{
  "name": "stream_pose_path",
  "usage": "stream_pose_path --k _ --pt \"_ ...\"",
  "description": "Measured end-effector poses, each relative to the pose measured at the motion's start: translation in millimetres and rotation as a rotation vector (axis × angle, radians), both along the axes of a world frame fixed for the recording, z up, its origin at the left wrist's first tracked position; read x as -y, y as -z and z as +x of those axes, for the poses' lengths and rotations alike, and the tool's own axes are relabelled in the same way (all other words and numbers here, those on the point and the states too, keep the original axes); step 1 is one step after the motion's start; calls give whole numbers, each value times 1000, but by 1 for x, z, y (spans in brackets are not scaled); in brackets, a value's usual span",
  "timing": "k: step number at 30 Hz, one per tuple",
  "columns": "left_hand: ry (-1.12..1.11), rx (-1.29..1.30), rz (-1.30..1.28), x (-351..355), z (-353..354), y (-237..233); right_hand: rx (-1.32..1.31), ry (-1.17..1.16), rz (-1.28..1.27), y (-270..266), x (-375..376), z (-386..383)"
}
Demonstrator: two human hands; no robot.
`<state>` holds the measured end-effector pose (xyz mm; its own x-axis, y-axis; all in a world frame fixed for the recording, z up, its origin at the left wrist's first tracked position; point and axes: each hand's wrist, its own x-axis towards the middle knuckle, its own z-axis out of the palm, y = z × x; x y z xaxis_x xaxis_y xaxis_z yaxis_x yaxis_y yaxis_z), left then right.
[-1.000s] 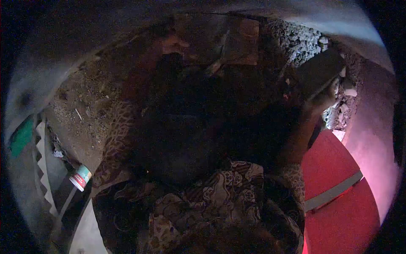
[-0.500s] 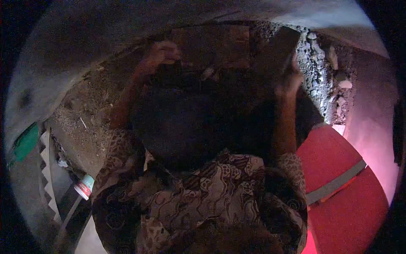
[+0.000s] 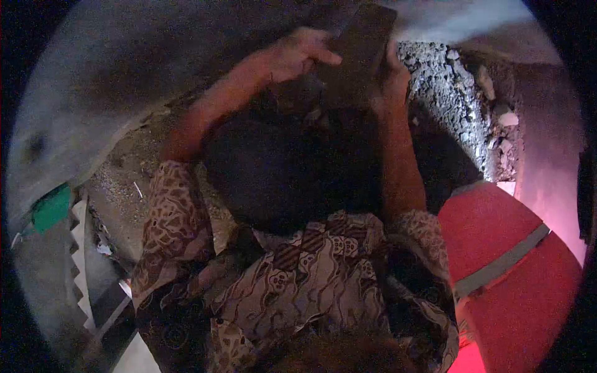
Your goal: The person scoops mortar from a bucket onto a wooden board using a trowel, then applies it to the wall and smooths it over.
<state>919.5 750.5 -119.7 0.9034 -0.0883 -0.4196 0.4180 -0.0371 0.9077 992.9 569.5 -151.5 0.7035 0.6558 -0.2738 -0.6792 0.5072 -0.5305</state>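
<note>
A dark, flat rectangular block [image 3: 359, 53] is raised at the top of the head view, tilted with its upper end leaning right. My right hand [image 3: 394, 76] grips its right edge, fingers along the side. On the left side, my left hand [image 3: 303, 55] has its thumb across the block's face; its other fingers are partly hidden. Whether the block is wood, brick or something else is too dark to make out. Below the hands lies a large dark area [image 3: 280, 168], where details are lost.
Lit rubble and soil [image 3: 451, 87] run along the right. A large red panel with a grey band [image 3: 510, 261] stands at lower right. On the left are bare ground [image 3: 127, 186], a green piece [image 3: 51, 208] and a white saw-toothed strip [image 3: 78, 261]. A grey surface [image 3: 124, 74] curves across the top left.
My right hand has moved left and up with the block. My left hand has come right and up to the block's left side, away from a brown flat panel that was beside it.
</note>
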Motion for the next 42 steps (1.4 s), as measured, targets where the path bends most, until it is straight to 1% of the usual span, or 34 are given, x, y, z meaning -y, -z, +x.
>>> stream_pose_path --k 1,2,3,4,5,6,7,8,9,10,11,13,14,15,17,19,20,22,23,25,29,31,32,34,35,36,38,39,41,42 --pt "91 11 305 1 7 -10 -16 9 -4 7 2 -1" --pt "103 -5 302 4 11 -17 -28 45 -159 18 6 1" --pt "-126 -81 15 9 15 -23 -47 72 -314 30 9 3" --pt "-354 -148 -267 13 19 -29 -24 55 -450 59 11 -1" --pt "-338 -148 -260 15 21 -35 68 -17 -573 105 12 -10" --pt "-248 -72 -268 12 22 -41 225 -125 -711 154 9 -17" --pt "-158 2 -277 9 22 -48 476 -270 -867 203 4 -28" --pt "-148 -2 -272 7 23 -53 887 -459 -1026 256 0 -39" --pt "-131 18 -228 6 23 -58 1328 -610 -1128 313 -6 -54" --pt "-115 41 -184 6 24 -61 1502 -729 -1295 372 -15 -69" --pt "-108 38 -182 7 26 -62 1494 -724 -1297 335 -10 -70" --pt "-179 82 -185 10 24 -68 848 -795 -800 257 -10 -83" --pt "-171 86 -177 13 21 -72 851 -783 -796 268 -17 -91" --pt "-178 104 -195 15 18 -74 635 -708 -802 280 -22 -103" --pt "-188 117 -210 10 11 -74 418 -634 -795 268 -29 -113" --pt "-193 64 -228 -1 3 -69 360 -639 -810 268 -29 -118" --pt "-198 64 -226 -4 -2 -63 365 -639 -827 270 -30 -120" --pt "-168 201 36 -8 -17 -45 383 -630 -872 274 -31 -124" --pt "-170 201 38 -11 -23 -40 403 -618 -906 276 -34 -124" --pt "-264 86 45 -14 -36 -35 449 -597 -988 281 -37 -125" --pt "-282 77 3 -13 -52 -36 545 -575 -1133 281 -41 -121" --pt "-290 56 132 -14 -59 -36 592 -571 -1209 277 -40 -121" --pt "-296 56 124 -15 -62 -37 619 -567 -1262 276 -39 -119" --pt "-259 20 299 -14 -66 -44 716 -572 -1390 271 -34 -114" --pt "-267 32 293 -17 -68 -39 805 -587 -1444 269 -32 -110" --pt "-256 66 277 -24 -68 -28 956 -611 -1472 267 -29 -106" --pt "-247 105 260 -27 -70 -23 1540 -625 -1416 252 -21 -105" --pt "-249 90 213 -26 -69 -25 1502 -498 -1505 217 -13 -110" --pt "-264 84 171 -26 -70 -26 1476 -364 -1578 166 -9 -105" --pt "-259 77 160 -26 -72 -28 1168 -454 -1534 149 -11 -100"
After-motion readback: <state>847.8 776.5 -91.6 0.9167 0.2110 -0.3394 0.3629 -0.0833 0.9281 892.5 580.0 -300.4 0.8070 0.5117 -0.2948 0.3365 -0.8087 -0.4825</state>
